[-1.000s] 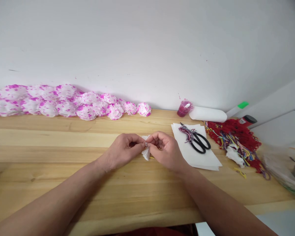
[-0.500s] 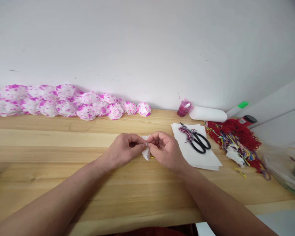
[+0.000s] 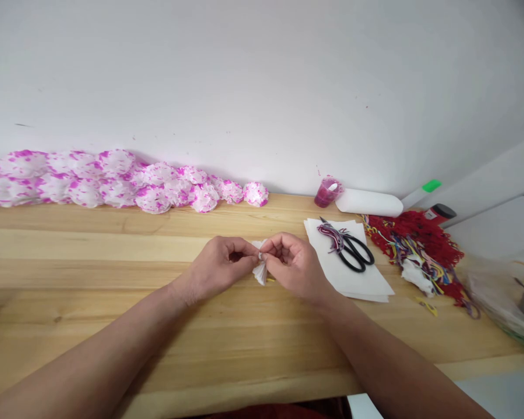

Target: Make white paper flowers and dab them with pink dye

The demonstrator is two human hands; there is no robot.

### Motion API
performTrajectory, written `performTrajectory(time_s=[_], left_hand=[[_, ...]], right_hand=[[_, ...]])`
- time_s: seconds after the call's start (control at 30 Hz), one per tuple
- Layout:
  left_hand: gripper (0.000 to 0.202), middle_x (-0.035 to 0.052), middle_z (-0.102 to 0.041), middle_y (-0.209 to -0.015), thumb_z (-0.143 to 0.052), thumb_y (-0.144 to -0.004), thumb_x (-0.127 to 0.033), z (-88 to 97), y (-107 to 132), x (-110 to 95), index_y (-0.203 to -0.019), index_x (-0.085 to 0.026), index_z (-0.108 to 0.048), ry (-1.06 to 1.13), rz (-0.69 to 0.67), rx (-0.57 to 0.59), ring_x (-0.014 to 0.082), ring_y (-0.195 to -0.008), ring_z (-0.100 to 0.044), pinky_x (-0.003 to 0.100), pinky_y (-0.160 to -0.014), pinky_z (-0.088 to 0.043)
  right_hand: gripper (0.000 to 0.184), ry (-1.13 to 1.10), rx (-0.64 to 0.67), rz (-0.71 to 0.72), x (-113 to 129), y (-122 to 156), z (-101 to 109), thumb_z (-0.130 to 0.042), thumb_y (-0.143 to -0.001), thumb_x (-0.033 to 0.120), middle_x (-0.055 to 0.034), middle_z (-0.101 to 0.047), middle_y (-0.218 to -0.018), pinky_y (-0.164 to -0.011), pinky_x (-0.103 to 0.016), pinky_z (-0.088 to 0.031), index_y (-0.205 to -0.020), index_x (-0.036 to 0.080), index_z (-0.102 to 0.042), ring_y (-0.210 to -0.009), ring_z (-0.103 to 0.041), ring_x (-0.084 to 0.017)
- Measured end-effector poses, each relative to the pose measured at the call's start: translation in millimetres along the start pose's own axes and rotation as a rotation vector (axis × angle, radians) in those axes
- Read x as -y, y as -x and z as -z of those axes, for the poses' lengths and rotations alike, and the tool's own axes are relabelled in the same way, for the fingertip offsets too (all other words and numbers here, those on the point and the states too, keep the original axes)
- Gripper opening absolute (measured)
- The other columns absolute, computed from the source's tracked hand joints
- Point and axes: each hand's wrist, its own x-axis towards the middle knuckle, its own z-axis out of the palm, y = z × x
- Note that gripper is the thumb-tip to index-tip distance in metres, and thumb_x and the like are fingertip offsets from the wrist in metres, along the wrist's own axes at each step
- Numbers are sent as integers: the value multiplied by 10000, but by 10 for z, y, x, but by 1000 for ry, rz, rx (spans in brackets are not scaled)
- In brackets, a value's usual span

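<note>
My left hand (image 3: 218, 266) and my right hand (image 3: 293, 265) meet over the middle of the wooden table (image 3: 113, 326). Both pinch a small pleated piece of white paper (image 3: 259, 270) at its middle, fingertips touching. The paper fans out below and above the pinch. A bit of yellow tie shows just under my right hand. Both hands rest low, close to the tabletop.
A row of pink-and-white paper flowers (image 3: 113, 181) lines the wall at the back left. To the right lie a stack of white paper sheets (image 3: 353, 273) with black scissors (image 3: 353, 251) on it, a pink cup (image 3: 327, 192), a white roll (image 3: 369, 203) and a heap of red and coloured ties (image 3: 419, 244).
</note>
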Motion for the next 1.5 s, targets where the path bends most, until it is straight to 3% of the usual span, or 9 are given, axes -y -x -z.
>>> performTrajectory(time_s=[0.87,1.5], left_hand=[[239,35,-743,-775,-641,-805,-364,-8,-19,2,-836,-160,-760,19,7,-23,172,-705,-626,241,-611,-448],[238,16,-722,-722,-626,-815,-377,-14,-25,23,-787,-165,-732,-16,12,-112,142,-649,-593,216,-567,-427]], right_hand=[[57,-12,13,-5,-7,5,11,-650,-791,179,1,-652,-734,-581,-234,-489,-847,189,-642,-650,-601,-116],[36,167,-49,155,89,45,6,-633,-807,169,-12,-681,-780,-644,-253,-520,-826,195,-618,-691,-634,-136]])
